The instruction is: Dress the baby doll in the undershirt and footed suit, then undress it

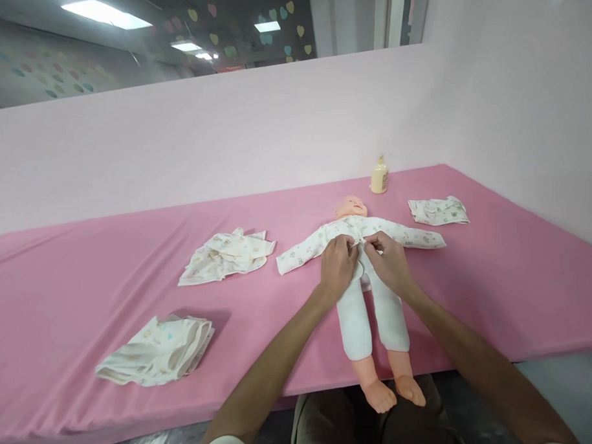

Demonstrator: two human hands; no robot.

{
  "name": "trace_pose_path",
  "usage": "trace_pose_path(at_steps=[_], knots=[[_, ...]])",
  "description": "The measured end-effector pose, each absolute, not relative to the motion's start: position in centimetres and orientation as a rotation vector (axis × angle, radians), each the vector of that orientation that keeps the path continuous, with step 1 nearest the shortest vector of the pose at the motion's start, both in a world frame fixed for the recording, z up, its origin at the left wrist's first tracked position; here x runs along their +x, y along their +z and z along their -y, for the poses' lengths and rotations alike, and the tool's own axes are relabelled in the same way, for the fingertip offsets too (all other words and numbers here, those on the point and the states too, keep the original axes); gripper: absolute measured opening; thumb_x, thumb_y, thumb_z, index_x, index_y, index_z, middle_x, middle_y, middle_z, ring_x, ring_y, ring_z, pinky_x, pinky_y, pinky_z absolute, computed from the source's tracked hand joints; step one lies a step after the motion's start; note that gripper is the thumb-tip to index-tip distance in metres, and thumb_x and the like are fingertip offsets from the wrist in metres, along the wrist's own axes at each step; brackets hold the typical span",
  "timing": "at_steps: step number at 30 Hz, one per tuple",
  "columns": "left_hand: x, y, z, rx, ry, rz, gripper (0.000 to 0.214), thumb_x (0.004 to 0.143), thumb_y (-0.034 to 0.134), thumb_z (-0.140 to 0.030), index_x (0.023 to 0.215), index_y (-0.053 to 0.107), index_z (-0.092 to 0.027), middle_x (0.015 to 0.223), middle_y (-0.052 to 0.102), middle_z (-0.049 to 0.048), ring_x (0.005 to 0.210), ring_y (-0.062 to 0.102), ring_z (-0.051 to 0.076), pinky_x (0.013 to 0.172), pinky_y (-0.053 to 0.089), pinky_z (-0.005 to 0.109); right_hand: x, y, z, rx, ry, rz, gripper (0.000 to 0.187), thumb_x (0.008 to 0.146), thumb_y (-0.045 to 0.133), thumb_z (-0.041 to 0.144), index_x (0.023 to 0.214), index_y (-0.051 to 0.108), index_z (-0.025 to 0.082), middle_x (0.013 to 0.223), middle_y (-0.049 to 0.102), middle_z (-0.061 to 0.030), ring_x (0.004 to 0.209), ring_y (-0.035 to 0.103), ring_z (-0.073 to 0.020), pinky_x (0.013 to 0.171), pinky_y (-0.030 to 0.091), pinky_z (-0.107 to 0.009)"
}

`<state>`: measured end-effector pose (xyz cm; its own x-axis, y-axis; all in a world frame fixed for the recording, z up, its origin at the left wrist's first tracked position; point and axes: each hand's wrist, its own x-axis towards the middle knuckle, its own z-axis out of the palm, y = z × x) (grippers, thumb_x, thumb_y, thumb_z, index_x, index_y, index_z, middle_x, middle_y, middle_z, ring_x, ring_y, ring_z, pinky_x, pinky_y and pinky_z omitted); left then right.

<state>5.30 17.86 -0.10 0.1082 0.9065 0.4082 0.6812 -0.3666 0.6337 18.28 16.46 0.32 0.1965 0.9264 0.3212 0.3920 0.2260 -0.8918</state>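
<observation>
A baby doll [375, 309] lies on its back, its feet over the near edge of the pink-covered table [267, 337]. It wears a white printed baby top [314, 243] with long sleeves spread to both sides. At the front of the top, my left hand [339, 262] pinches the fabric near the chest. Close beside it, my right hand [385, 257] also pinches a small part of the top's front, possibly a tie. The fingertips nearly meet, and the exact bit between them is too small to tell.
A pale yellow pump bottle [380, 176] stands behind the doll's head, near the wall. Folded printed cloth [439, 211] lies at the right. Left of the doll are a crumpled printed garment [227, 255] and a folded cloth bundle [158, 350]. A window [186, 43] runs above the wall.
</observation>
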Motion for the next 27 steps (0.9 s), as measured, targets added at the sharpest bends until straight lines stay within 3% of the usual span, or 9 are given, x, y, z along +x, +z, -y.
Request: trace_pose_path(at_steps=[13, 22, 27], knots=[[5.5, -0.5, -17.8, 2.060, 1.157, -1.553, 0.007, 0.088, 0.049, -0.013, 0.086, 0.051, -0.019, 0.086, 0.063, 0.0029, 0.083, 0.058, 0.016, 0.071, 0.042, 0.028, 17.4, -1.5, -16.6, -1.253, 0.291, 1.558, 0.014, 0.082, 0.047, 0.018, 0.077, 0.059, 0.022, 0.099, 0.070, -0.0063, 0.083, 0.064, -0.0185, 0.079, 0.049, -0.034], [5.3, -0.8, -18.1, 2.005, 1.187, -1.490, 0.008, 0.088, 0.050, -0.015, 0.081, 0.049, -0.019, 0.084, 0.063, 0.0024, 0.079, 0.057, 0.015, 0.067, 0.041, 0.027, 17.2, -1.4, -16.1, -1.228, 0.285, 1.597, 0.019, 0.088, 0.049, 0.025, 0.080, 0.066, 0.023, 0.107, 0.072, -0.0080, 0.101, 0.066, -0.0225, 0.088, 0.051, -0.038], [5.3, -0.5, -18.2, 1.907, 1.197, -1.474, 0.009, 0.089, 0.052, -0.019, 0.080, 0.051, -0.019, 0.080, 0.062, 0.0007, 0.075, 0.056, 0.013, 0.068, 0.042, 0.026, 17.1, -1.0, -15.8, -1.267, 0.365, 1.535, 0.022, 0.091, 0.048, 0.029, 0.088, 0.069, 0.023, 0.102, 0.074, -0.0064, 0.098, 0.068, -0.0221, 0.088, 0.051, -0.038]])
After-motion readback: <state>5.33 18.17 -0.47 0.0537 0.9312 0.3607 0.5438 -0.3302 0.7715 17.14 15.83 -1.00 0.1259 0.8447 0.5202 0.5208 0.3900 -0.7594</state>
